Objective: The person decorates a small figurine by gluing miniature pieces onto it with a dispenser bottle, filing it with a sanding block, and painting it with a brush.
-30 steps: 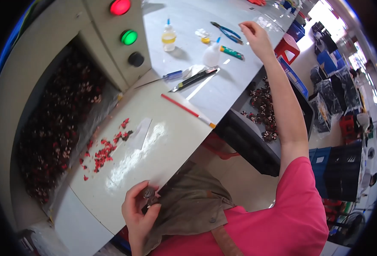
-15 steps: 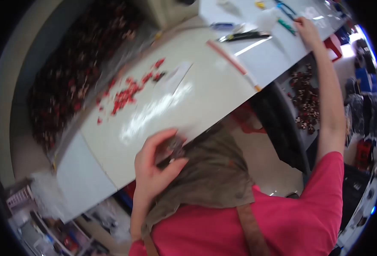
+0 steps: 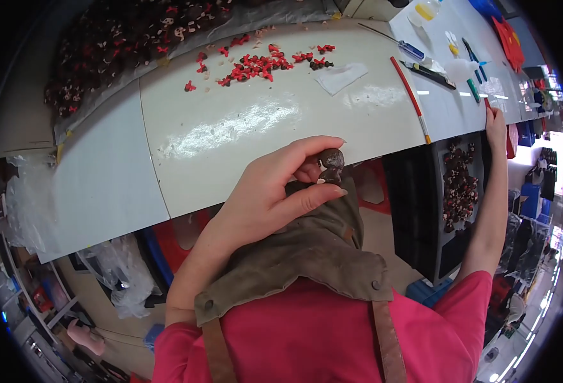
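My left hand (image 3: 272, 185) is in front of the table edge, above the apron. Between its thumb and fingers it holds a small dark brown figurine (image 3: 330, 166) with pale spots. Stretched far to the right, my right hand (image 3: 496, 127) is at the table's edge, fingers pressed together. A thin red end (image 3: 487, 104) shows at its fingertips; what it belongs to is hidden. Nearest to that hand on the table is a green-handled tool (image 3: 473, 90). Small red bow-like pieces (image 3: 259, 67) lie scattered on the tabletop (image 3: 230, 153), a few dark ones among them.
A heap of dark figurines (image 3: 122, 57) fills the back left. Right of the red pieces lie a white cloth (image 3: 342, 78), a red stick (image 3: 411, 96), a black-handled tool (image 3: 429, 75) and a squeeze bottle (image 3: 461, 69). A bin of figurines (image 3: 461, 191) stands below the right edge.
The view has turned and shifted. My right hand has moved from beside the tools to the table edge. My left hand still holds the dark figurine, now turned more into view.
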